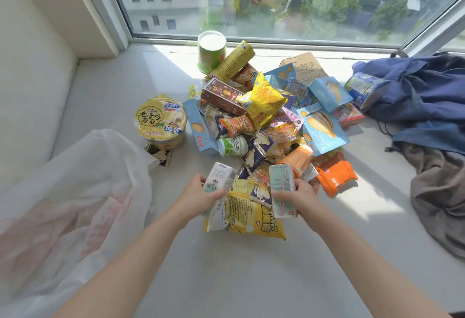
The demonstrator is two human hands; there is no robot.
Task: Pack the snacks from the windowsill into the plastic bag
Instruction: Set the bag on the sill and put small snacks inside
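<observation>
A heap of snacks (266,116) lies on the white windowsill (241,267): blue biscuit boxes, yellow and orange packets, a brown box. My left hand (198,195) grips a small white drink carton (220,175) at the heap's near edge. My right hand (299,198) grips a pale green drink carton (281,189) with a pink straw on its side. Between the hands lies a yellow packet (251,217). The white translucent plastic bag (75,192) lies crumpled at the left, apart from both hands.
A yellow instant noodle bowl (159,122) stands left of the heap and a green cup (211,51) stands by the window glass. Blue cloth (422,96) and grey cloth (440,197) lie at the right. A wall bounds the sill on the left.
</observation>
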